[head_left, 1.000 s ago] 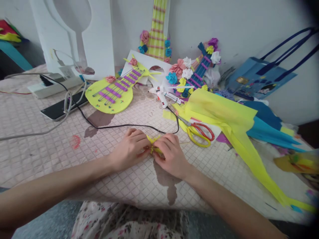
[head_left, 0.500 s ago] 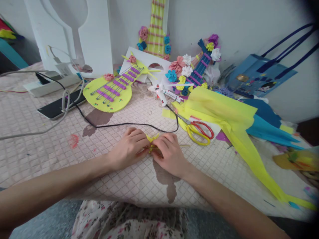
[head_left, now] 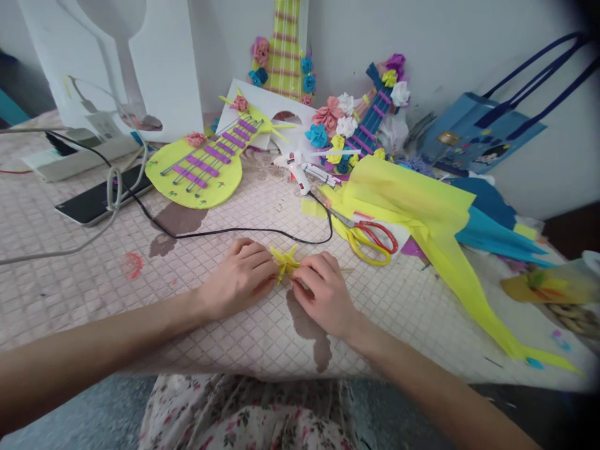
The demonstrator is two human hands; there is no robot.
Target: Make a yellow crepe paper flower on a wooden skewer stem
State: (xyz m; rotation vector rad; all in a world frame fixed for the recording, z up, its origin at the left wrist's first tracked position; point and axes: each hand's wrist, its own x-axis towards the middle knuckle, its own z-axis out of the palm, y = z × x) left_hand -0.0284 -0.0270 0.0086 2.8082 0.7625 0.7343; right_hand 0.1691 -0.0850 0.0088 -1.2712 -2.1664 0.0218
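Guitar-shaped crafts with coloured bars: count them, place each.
3: yellow one left of the glue gun; upright yellow one farther back; blue one among paper flowers. Others may be hidden.

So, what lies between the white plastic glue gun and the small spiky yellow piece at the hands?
A thin black cable crosses the pale grid-patterned tablecloth between the glue gun and the yellow piece, as the head view shows.

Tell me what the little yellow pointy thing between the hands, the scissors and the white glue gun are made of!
The little yellow thing may be paper or foam: dull, pointed strips, too small to be sure. The scissors seem to have grey metal blades and smooth, probably plastic handles, red and yellow. The glue gun looks like hard plastic: smooth, mostly white, with a molded shape.
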